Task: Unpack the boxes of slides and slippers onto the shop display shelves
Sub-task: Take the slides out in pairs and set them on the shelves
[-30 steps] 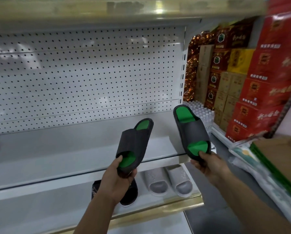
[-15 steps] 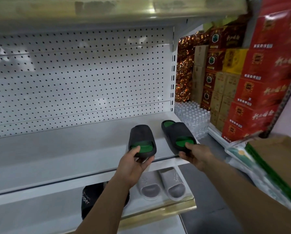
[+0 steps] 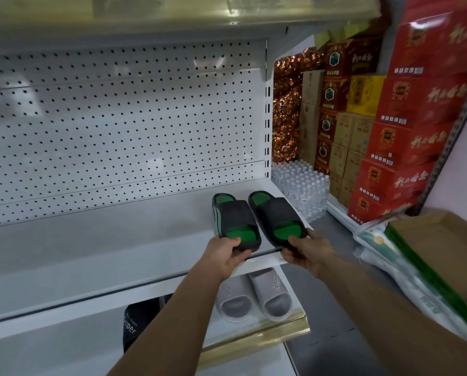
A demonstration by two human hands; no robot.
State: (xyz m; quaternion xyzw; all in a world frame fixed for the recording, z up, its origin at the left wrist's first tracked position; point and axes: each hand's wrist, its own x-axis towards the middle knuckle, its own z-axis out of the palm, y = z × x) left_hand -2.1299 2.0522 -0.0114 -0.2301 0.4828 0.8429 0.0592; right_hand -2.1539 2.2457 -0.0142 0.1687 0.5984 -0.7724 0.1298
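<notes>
Two black slides with green insoles lie side by side at the right end of the white middle shelf (image 3: 91, 240), toes pointing at the pegboard back. My left hand (image 3: 224, 253) grips the heel end of the left slide (image 3: 236, 219). My right hand (image 3: 305, 251) grips the heel end of the right slide (image 3: 277, 215). Both heels reach the shelf's front edge. On the shelf below sits a pair of grey slides (image 3: 254, 297), and beside it a black slipper (image 3: 137, 321) partly hidden by my left forearm.
The perforated white back panel (image 3: 118, 126) rises behind the shelf. To the right stand stacked red and brown cartons (image 3: 406, 137) and packs of water bottles (image 3: 300, 185). An open cardboard box (image 3: 438, 240) and bagged goods (image 3: 406, 278) lie near my right arm.
Both slides came down from the air onto the middle shelf and now lie flat and closer together. My hands moved with them and keep hold of the heels.
</notes>
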